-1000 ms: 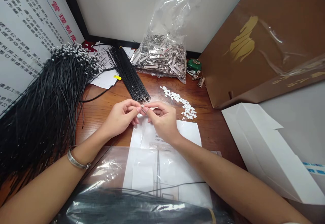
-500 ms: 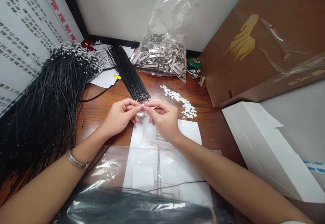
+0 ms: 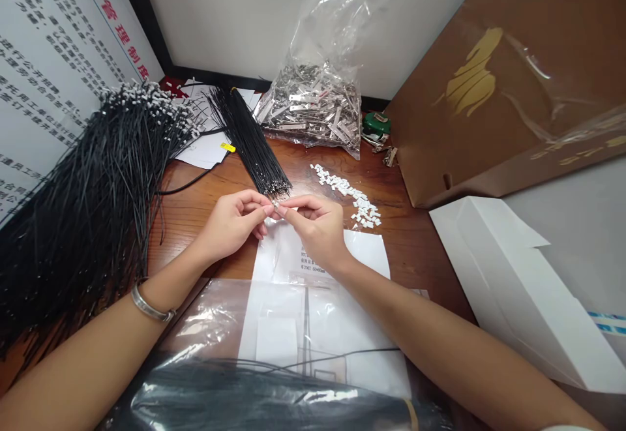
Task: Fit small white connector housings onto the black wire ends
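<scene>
My left hand (image 3: 239, 219) and my right hand (image 3: 317, 225) meet over the middle of the table, thumbs and forefingers closed in a pinch. Between their tips shows a small white connector (image 3: 274, 203), partly hidden by the fingers; whether a wire end sits in it I cannot make out. Just beyond the fingertips lies a bundle of thin black wires (image 3: 250, 141), its bare metal-tipped ends pointing towards me. To the right of it, loose white connectors (image 3: 345, 188) are strewn on the wood.
At the left hangs a big mass of black wires (image 3: 112, 157) with white ends. A clear bag of metal strips (image 3: 313, 105) stands behind, beside a green tape measure (image 3: 375, 124). A brown box (image 3: 440, 137) rises at right. Printed paper (image 3: 366, 248) and bagged black wires (image 3: 244, 395) lie nearest me.
The view has shifted very slightly. My fingertips have moved a little at the small white piece, with the pinch kept; otherwise all lies as before.
</scene>
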The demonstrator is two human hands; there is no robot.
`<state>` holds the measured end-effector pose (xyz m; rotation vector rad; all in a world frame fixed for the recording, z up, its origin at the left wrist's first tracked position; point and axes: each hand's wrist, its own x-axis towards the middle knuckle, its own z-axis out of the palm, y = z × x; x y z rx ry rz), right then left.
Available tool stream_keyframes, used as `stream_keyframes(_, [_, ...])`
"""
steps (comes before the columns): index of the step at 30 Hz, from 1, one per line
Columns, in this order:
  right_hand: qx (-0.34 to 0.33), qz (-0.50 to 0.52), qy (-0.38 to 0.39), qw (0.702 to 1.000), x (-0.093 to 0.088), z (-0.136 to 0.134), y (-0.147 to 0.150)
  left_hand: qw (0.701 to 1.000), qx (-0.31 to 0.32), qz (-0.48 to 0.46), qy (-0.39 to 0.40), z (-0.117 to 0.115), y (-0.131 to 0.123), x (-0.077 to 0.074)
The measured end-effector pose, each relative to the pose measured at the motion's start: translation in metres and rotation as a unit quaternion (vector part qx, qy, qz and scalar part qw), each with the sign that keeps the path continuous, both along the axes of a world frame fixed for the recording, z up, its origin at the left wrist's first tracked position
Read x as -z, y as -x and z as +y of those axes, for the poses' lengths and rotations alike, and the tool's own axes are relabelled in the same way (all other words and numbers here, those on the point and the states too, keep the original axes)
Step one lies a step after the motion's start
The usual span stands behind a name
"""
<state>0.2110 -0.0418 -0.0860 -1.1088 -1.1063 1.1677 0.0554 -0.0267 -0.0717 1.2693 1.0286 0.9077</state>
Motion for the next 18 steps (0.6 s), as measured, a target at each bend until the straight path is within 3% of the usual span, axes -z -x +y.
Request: stream_keyframes(18, [-0.006, 0.003, 0.051, 0.999, -0.0024, -0.0016, 0.0009, 1.0, 0.003, 0.002, 0.024, -0.0006, -0.0013, -0.0038])
